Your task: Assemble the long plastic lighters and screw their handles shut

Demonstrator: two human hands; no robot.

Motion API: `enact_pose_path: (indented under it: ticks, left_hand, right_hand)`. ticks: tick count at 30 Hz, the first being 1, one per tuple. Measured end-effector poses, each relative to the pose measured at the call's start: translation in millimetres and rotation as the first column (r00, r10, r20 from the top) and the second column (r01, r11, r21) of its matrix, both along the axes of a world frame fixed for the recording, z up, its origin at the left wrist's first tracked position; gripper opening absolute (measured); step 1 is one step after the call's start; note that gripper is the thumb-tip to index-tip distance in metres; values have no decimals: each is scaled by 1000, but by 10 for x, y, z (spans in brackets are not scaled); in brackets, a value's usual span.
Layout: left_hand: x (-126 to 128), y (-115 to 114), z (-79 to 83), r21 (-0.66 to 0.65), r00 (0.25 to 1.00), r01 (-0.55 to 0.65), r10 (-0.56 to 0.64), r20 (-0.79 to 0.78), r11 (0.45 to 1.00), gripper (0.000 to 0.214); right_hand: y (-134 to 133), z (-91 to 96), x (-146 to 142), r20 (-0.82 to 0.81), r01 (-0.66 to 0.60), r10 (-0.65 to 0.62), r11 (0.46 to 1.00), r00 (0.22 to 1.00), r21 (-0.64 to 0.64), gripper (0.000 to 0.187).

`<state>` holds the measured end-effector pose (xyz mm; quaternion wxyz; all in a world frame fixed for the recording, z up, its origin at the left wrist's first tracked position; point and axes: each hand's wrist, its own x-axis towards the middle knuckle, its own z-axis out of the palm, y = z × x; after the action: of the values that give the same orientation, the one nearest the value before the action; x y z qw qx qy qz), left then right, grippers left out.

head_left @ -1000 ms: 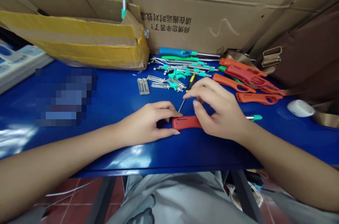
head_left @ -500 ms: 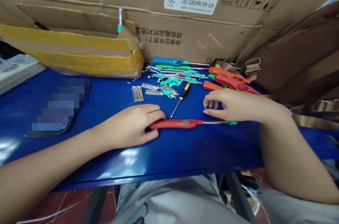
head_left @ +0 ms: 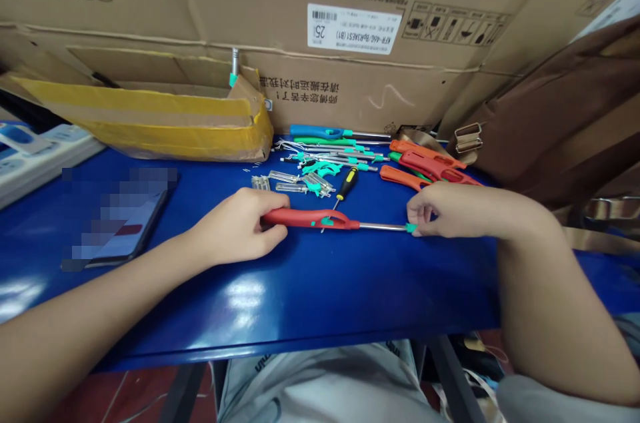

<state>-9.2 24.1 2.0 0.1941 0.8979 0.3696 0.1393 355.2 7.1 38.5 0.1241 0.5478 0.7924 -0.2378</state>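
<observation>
My left hand [head_left: 243,224] is closed around the handle end of a red long-nosed lighter [head_left: 305,217], which lies level across the front of me. The lighter's metal tube points right and ends in a small green tip [head_left: 411,228]. There my right hand [head_left: 445,210] has its fingers pinched on that tip. Just behind the lighter lies a black-and-yellow screwdriver [head_left: 347,183], its shaft partly hidden by the red handle. Clear fuel tanks [head_left: 291,188] and green plastic parts [head_left: 327,170] lie beyond it.
Metal lighter tubes [head_left: 345,155], a blue lighter [head_left: 315,132] and orange and red casings [head_left: 433,163] lie at the back of the blue table [head_left: 300,296]. At left are a phone [head_left: 125,223], a power strip [head_left: 45,160] and a yellow-taped box [head_left: 200,123]. Cardboard [head_left: 210,3] stands behind.
My left hand has lifted the lighter slightly and turned it so the trigger opening shows. My right hand has closed on the green tip. The camera view has shifted a little.
</observation>
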Motion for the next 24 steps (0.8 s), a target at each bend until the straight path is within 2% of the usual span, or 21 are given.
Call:
enact_pose_path:
  ticks: [3, 6, 9, 11, 14, 18, 24]
  left_hand:
    - [3, 0, -18, -80, 997, -32, 37, 66, 996, 8]
    - [44, -47, -62, -166, 994, 5, 13, 107, 986, 9]
    - [90, -97, -101, -179, 987, 5, 24, 160, 984, 33]
    - [103, -111, -112, -170, 977, -40, 74, 198, 985, 39]
    - [102, -112, -105, -161, 948, -129, 169, 269, 979, 38]
    - [107, -116, -84, -166, 904, -203, 250, 347, 965, 38]
    - [103, -106, -104, -147, 900, -160, 205, 384, 976, 35]
  right_hand:
    - [-30, 73, -148, -51, -122, 123, 992, 991, 25, 17]
    - [-103, 90, -387, -203, -209, 236, 967, 950, 144, 21]
    - [-174, 6, -620, -248, -226, 277, 950, 928, 214, 16]
    - [-190, -70, -708, -269, -236, 285, 951, 920, 201, 15]
    - [-158, -135, -720, -332, -233, 293, 950, 897, 209, 20]
    - [-82, -111, -651, -370, -204, 291, 944, 882, 258, 24]
    - [-54, -129, -671, -336, -237, 330, 928, 882, 288, 26]
